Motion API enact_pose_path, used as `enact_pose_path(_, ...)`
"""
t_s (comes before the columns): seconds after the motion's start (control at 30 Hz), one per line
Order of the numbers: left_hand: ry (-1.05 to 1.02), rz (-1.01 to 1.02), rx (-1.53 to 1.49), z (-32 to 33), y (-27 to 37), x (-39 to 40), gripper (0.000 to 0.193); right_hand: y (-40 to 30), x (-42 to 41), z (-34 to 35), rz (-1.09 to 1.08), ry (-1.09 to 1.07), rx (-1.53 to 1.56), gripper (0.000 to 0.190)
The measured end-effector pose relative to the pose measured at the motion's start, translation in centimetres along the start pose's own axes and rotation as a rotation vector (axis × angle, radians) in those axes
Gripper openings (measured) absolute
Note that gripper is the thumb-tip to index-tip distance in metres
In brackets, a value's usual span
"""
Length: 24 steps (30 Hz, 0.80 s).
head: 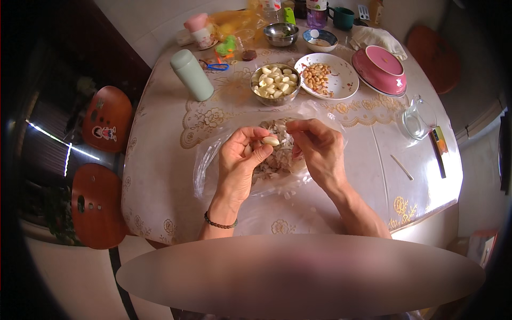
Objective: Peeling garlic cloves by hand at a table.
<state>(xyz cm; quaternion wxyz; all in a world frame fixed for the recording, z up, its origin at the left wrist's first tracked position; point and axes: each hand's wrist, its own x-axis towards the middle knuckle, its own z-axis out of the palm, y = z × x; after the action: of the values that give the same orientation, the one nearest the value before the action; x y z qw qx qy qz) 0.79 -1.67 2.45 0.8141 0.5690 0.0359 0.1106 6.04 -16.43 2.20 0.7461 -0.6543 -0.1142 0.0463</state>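
Observation:
Between the thumb and fingers of my left hand (242, 160) is a pale peeled garlic clove (271, 141); something else pale shows against the curled fingers. My right hand (320, 150) is just to the right, thumb and forefinger pinched close together; whether they grip a bit of skin cannot be told. Beneath both hands lies a heap of garlic skins (276, 162) on a clear plastic bag (208, 168) spread over the table. Directly beyond the bag stands a steel bowl (276, 101) full of peeled cloves. Beside it, a white plate (348, 82) holds shelled peanuts (317, 77).
A green flask (192, 75) stands at the left, with blue-handled peeler-like tool (217, 67) near it. At the right are an upturned pink bowl (376, 70), a glass jug (420, 120) and a thin stick (402, 167). Smaller bowls (281, 34) stand farther back.

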Motion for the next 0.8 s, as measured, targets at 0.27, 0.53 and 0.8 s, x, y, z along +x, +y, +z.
enact_pose_path(0.27, 0.009, 0.174, 0.263, -0.61, -0.59, 0.01, 0.016, -0.45, -0.33, -0.05, 0.001, -0.028, -0.132, 0.015)
enact_pose_path(0.53, 0.037, 0.204, 0.26, 0.04, -0.92, 0.06, 0.017, -0.69, -0.35, 0.13, 0.177, -0.228, 0.166, 0.017)
enact_pose_path(0.8, -0.005, 0.047, 0.19, -0.19, -0.38, -0.16, 0.023, 0.05, -0.51, 0.28, 0.056, -0.173, 0.147, 0.012)
